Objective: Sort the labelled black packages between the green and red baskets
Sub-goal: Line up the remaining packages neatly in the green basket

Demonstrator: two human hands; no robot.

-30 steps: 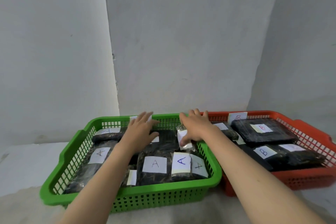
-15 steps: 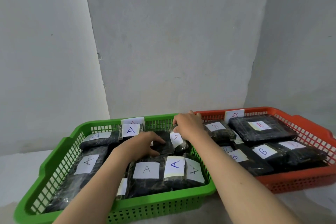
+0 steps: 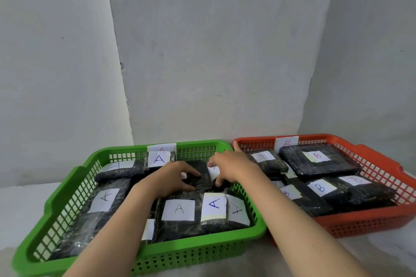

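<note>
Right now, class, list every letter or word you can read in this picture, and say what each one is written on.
"A": white labels on the black packages in the green basket, and the card on its back rim.
"B": white labels on the packages in the red basket, and the card on its back rim.
Labels half hidden by the hands: unreadable.
</note>
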